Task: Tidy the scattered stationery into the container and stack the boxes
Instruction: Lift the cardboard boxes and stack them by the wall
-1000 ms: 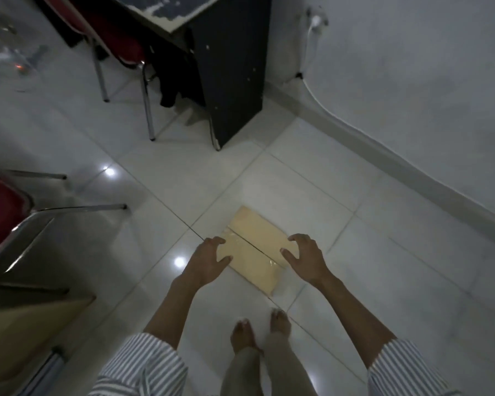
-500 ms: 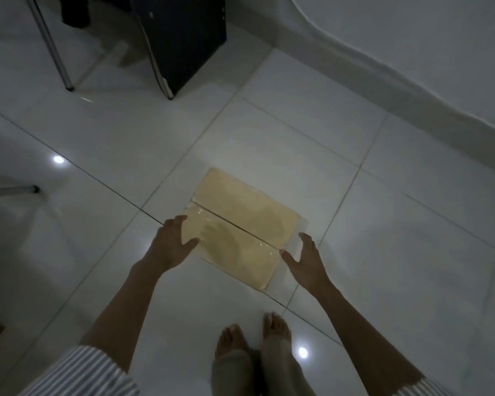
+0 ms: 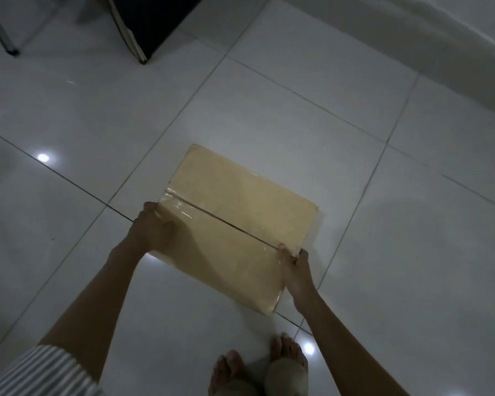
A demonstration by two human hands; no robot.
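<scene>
A closed tan cardboard box [image 3: 237, 221], sealed along its middle seam with clear tape, lies on the white tiled floor in front of my bare feet. My left hand [image 3: 152, 231] grips the box's left side, thumb on the top face near the seam. My right hand [image 3: 295, 270] clasps the right near corner, fingers wrapped over the edge. Whether the box is lifted off the floor I cannot tell. No stationery or other box is in view.
A dark cabinet corner [image 3: 155, 21] stands at the top left, with a metal chair leg [image 3: 2, 32] further left. The wall's skirting [image 3: 412, 32] runs along the top right. My feet [image 3: 257, 367] are at the bottom edge.
I have bent lower over the box, which looks larger now. Both hands went from hovering at its sides to closing on its left side and right corner.
</scene>
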